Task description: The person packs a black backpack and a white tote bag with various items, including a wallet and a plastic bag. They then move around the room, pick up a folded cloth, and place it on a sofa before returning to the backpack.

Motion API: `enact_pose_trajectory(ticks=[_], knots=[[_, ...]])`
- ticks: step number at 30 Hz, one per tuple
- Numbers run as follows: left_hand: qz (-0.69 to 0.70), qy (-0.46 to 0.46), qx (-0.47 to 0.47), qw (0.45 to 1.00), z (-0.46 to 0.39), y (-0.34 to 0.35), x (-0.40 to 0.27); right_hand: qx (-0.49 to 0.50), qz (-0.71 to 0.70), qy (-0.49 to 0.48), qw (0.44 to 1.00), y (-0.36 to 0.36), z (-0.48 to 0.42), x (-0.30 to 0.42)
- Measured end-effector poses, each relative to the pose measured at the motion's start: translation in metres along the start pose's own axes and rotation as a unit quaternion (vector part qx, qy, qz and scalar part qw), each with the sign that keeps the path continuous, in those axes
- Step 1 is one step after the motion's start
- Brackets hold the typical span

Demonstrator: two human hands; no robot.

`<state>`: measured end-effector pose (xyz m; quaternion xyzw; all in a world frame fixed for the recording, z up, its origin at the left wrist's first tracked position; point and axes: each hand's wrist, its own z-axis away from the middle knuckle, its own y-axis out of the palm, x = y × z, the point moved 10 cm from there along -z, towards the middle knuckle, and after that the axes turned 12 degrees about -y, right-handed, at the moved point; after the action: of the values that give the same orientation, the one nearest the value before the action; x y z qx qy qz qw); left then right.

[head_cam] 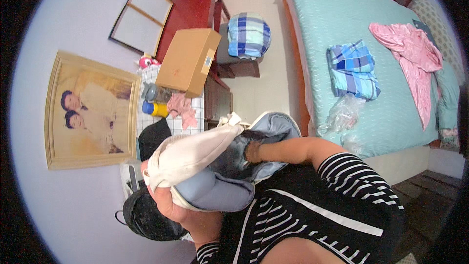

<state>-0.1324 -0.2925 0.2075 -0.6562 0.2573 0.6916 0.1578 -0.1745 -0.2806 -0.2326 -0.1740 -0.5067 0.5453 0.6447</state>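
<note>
A cream fabric bag with a blue-grey lining is held up before my torso, its mouth spread wide. My left hand grips the bag's edge at its left end, with the thumb on the near side and the fingers partly behind the fabric. From the right, my right hand reaches into the bag. Its fingers are in shadow against the lining, so whether they hold anything cannot be seen. The bag's dark interior hides its contents.
Left of the bag, a black backpack stands by the wall. A cardboard box, a blue-and-yellow bottle and pink cloth crowd a table. A plaid bundle rests on a stool. Folded plaid fabric and a pink garment lie on the bed.
</note>
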Motion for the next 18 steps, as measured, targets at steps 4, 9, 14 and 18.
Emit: enact_pose_trajectory(ticks=[4, 9, 14, 18], knots=[[0.122, -0.039, -0.034, 0.991, 0.006, 0.008, 0.008, -0.022, -0.062, -0.023, 0.998, -0.045, 0.034, 0.007], [0.055, -0.011, -0.039, 0.998, 0.018, 0.002, -0.012, -0.155, -0.191, -0.065, 0.967, -0.122, 0.096, 0.006], [0.064, -0.012, -0.015, 0.998, 0.009, 0.016, -0.002, -0.310, -0.795, -0.103, 0.511, -0.138, 0.170, -0.020], [0.244, -0.109, 0.001, 0.964, 0.005, 0.025, 0.016, -0.373, -0.820, -0.162, 0.403, -0.155, 0.201, -0.014]])
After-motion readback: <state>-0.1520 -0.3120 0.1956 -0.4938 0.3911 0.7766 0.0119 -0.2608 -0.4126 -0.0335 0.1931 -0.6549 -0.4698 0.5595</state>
